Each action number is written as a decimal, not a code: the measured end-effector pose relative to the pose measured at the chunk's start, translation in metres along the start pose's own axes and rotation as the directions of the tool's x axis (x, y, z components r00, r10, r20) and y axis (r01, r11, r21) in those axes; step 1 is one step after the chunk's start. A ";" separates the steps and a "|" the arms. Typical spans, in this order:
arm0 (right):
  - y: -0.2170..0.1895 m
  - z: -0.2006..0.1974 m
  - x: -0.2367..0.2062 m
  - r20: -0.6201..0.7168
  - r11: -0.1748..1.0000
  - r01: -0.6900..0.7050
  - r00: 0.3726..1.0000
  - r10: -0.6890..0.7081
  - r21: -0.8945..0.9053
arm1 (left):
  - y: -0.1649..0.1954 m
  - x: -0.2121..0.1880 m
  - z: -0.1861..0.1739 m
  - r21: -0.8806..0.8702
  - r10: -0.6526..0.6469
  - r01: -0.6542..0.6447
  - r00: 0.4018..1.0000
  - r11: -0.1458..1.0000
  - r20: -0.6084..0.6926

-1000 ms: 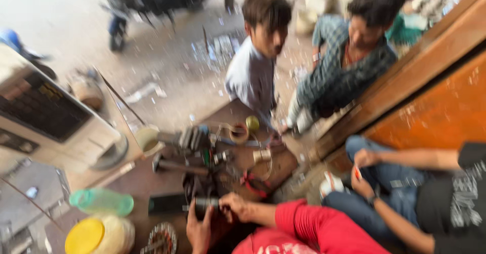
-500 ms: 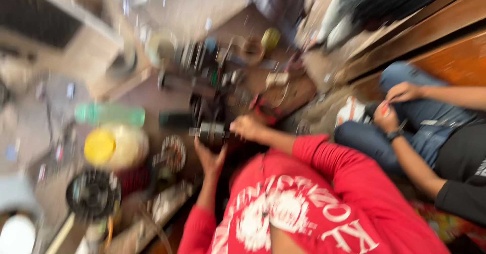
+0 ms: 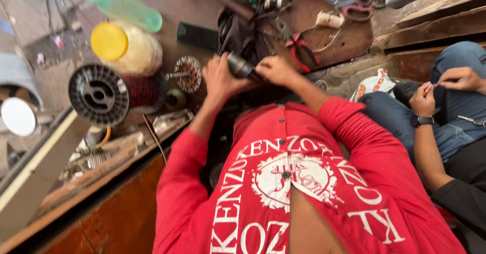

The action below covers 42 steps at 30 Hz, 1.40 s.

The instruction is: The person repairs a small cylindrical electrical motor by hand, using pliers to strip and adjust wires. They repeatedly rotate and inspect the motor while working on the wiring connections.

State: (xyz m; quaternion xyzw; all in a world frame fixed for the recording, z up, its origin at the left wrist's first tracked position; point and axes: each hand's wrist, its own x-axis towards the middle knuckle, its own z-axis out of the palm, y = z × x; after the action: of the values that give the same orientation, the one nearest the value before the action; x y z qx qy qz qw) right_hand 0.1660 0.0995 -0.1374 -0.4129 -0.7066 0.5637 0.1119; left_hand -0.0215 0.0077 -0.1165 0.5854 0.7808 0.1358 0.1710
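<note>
Head view, at the middle of the worn brown wooden tabletop (image 3: 167,6):

- Dark cylindrical part (image 3: 240,66): short, metal-looking, smooth, blackish; held just above the tabletop's near edge, between the two hands.
- Left hand (image 3: 218,78): bare, red sleeve behind it; grip closed round the lower left side of the dark cylindrical part.
- Right hand (image 3: 276,69): bare, fingers curled; grip closed on the right end of the same part, touching it.
- Black cloth (image 3: 238,34): crumpled, soft, lying just beyond the hands.
- Black plastic spool (image 3: 98,94): round, ribbed flange, wound with fine reddish wire; well left of the left hand.
- Yellow-lidded jar (image 3: 126,46): flat round yellow lid, translucent pale body; beside the spool, farther off.
- Green plastic bottle (image 3: 121,3): clear-green, lying on its side at the far left.
- Small toothed disc (image 3: 187,73): round, metallic, reddish windings around it; just left of the left hand.
- Red-handled pliers (image 3: 302,49): lying right of the hands on the tabletop.
- Scissors (image 3: 354,3): reddish handles, at the far right edge.
- Another person's hands (image 3: 440,89): at the right, over blue denim, pinching something thin; a dark wristwatch (image 3: 421,120) on one wrist.
</note>
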 end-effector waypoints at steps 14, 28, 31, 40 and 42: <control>0.002 -0.029 0.070 -0.039 0.509 0.160 0.933 -0.357 -0.846 | -0.014 -0.035 0.062 -0.572 0.059 -0.234 0.950 0.786 -0.308; -0.007 -0.057 0.012 -0.208 0.857 0.216 0.969 -0.130 0.468 | -0.042 -0.030 0.063 -0.473 0.246 -0.389 0.909 0.790 -0.335; -0.005 -0.050 -0.009 -0.204 0.898 0.244 0.963 -0.178 0.367 | -0.036 -0.038 0.071 -0.276 0.427 -0.522 0.839 0.807 -0.339; -0.041 -0.039 -0.046 -0.032 0.948 0.244 0.966 -0.255 -0.204 | -0.047 -0.048 0.082 -0.142 0.523 -0.596 0.778 0.791 -0.349; -0.051 -0.035 -0.045 0.018 0.912 0.300 0.951 -0.308 -0.280 | -0.048 -0.048 0.083 -0.152 0.534 -0.605 0.775 0.782 -0.338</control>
State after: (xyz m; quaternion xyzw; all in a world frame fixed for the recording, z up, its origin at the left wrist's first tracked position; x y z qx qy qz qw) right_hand 0.1926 0.0913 -0.0662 -0.3172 -0.8330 0.4285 0.1482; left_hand -0.0149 -0.0509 -0.2063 0.7438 0.5569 0.3601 0.0836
